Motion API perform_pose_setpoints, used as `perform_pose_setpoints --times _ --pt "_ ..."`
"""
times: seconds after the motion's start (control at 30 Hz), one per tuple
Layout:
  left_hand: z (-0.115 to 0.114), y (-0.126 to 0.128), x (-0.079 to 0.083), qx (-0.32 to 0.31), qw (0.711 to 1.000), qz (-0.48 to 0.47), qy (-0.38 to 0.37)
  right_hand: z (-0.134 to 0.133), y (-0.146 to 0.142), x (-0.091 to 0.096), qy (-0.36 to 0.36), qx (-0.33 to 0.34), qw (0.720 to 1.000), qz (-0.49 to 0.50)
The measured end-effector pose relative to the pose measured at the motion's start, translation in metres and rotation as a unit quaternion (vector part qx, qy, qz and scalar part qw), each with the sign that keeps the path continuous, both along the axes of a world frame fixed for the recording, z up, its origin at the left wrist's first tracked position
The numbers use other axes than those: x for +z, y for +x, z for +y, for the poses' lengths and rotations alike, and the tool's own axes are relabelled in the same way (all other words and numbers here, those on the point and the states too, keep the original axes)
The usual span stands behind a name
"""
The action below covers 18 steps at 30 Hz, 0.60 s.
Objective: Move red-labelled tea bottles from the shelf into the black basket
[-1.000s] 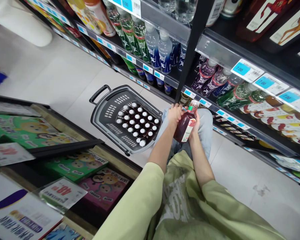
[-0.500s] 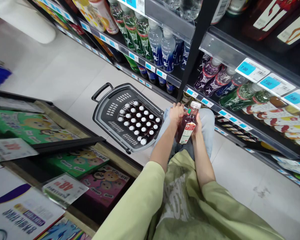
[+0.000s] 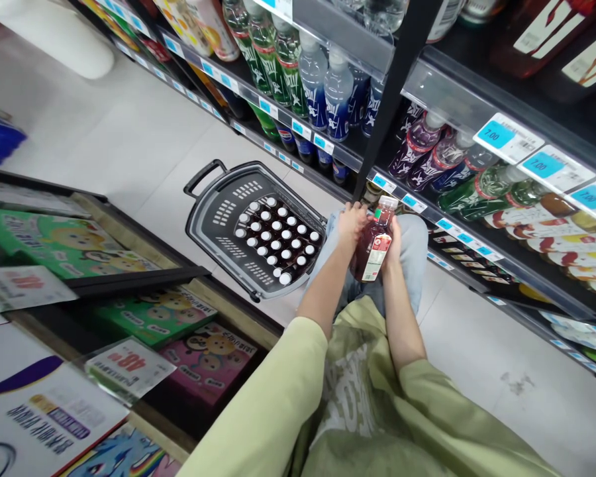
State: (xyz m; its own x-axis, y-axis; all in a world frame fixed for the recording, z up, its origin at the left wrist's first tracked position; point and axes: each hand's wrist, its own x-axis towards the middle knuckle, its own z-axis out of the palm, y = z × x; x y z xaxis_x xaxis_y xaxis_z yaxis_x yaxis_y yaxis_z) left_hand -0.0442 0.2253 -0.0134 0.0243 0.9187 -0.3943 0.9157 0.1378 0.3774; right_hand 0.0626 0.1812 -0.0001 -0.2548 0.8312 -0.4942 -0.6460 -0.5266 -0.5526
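Note:
Both hands hold one bottle of dark red drink (image 3: 372, 248) with a white cap and a red-and-white label, just above my knees in pale jeans. My left hand (image 3: 350, 224) is wrapped round its left side near the neck. My right hand (image 3: 392, 246) cups its right side and back. The bottle tilts with its cap toward the lower shelf. To the left, on the floor, stands a grey shopping basket (image 3: 218, 215) packed with several white-capped dark bottles (image 3: 278, 238).
A black drinks shelf (image 3: 427, 79) with price tags runs along the right, holding green, blue and purple bottles. Low shelves hold more bottles lying flat. A display bin (image 3: 144, 291) with green and pink boxes sits at the left. Pale floor tiles lie between.
The bottle has tipped slightly, cap a little nearer the shelf; both hands keep their hold. The view has shifted a bit, and the basket has not moved.

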Motion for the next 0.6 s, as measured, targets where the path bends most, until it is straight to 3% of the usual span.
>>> perform_pose_setpoints --times 0.17,0.6 --pt "0.001 0.003 -0.006 0.004 1.0 0.01 0.0 0.0 0.0 0.009 -0.03 0.015 0.999 0.003" --pt "0.007 0.001 -0.014 0.009 1.0 -0.018 -0.011 0.002 0.0 0.008 -0.032 -0.001 0.999 0.012"
